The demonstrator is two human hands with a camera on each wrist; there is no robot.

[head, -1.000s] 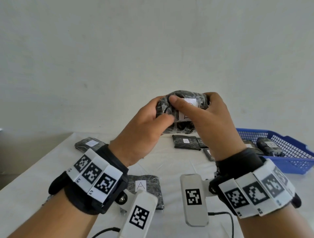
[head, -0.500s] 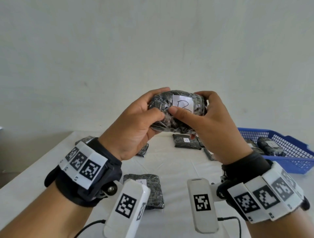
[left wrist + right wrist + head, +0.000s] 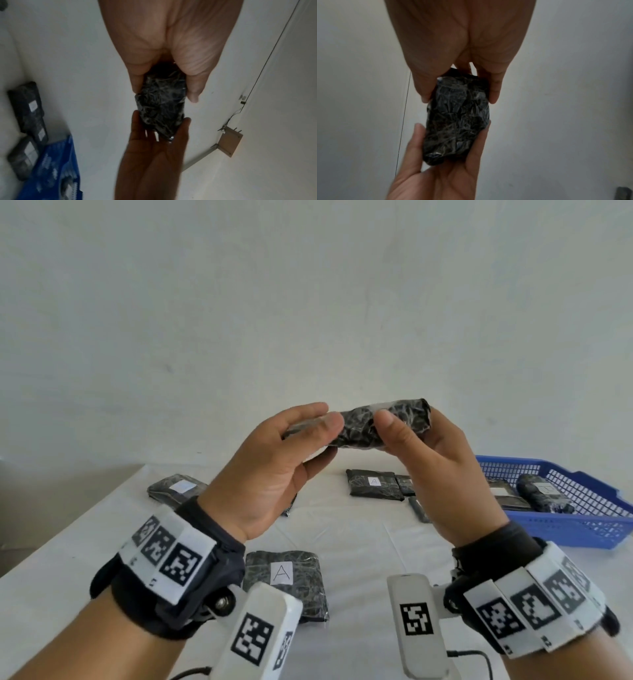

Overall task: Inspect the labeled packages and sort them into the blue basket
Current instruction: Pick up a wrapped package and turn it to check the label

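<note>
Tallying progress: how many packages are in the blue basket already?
2: a flat package at the basket's left end, a rounder one just right of it. The right hand may hide more.

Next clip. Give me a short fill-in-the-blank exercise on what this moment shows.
1. The held package is gripped by ____ hands, left hand and right hand.
2. The nearest package on the table bears the letter ____.
3. The basket is coloured ____.
4. The basket lies on the person's ____ side.

Missing words: both; A; blue; right
</note>
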